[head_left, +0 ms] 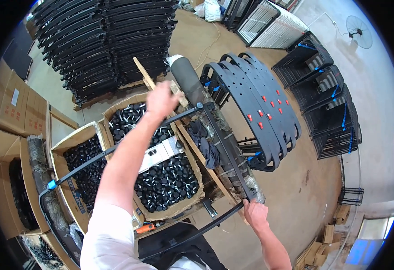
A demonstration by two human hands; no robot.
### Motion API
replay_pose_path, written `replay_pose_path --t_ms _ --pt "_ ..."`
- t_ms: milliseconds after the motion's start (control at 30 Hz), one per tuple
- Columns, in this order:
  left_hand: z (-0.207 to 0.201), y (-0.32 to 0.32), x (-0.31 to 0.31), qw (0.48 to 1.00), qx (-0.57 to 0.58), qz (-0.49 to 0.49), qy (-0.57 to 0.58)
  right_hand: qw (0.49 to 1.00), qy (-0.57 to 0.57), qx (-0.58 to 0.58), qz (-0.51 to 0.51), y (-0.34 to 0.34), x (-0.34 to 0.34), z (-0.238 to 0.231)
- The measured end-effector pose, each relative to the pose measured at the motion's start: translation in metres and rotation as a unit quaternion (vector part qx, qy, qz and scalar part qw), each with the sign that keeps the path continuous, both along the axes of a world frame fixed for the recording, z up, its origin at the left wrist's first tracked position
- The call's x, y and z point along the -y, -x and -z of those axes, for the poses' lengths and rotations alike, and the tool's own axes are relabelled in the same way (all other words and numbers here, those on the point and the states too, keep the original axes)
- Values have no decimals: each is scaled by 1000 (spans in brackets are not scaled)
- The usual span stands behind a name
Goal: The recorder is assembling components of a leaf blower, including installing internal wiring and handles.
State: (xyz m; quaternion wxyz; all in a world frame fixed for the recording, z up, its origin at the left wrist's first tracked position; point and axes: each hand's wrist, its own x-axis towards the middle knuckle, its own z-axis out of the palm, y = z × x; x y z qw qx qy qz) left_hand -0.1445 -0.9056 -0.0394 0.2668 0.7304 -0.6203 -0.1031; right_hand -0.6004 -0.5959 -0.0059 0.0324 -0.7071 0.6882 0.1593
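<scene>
One secure grip is showing: the right hand point(256, 213) is clasping the near corner of a black tubular frame point(229, 155), which is spanning open cardboard boxes point(185, 204) of black screw-in feet point(165, 182), while the left hand point(162, 101) is blurring near the far corner, its hold impossible to tell. Work is apparently standing at handling and positioning the frame; the next move is probably calling for steady support at both corners.
</scene>
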Motion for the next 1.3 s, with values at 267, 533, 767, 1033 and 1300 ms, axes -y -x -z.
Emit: replay_pose_path --t_ms 267,533,767,1033,1300 --pt "6 38 -1 981 103 143 86 997 -49 -9 65 -1 6 1" --pt "1 -92 -129 995 -39 -79 39 988 -101 2 -114 -47 91 -43" --pt "-6 -52 -332 988 -123 -29 90 875 186 142 -423 -228 275 -32" --pt "-5 -52 -457 974 -157 -154 45 883 139 -132 -428 -271 356 -11" --pt "-17 -67 -424 971 -170 -125 109 885 40 -163 -433 -280 350 -14"
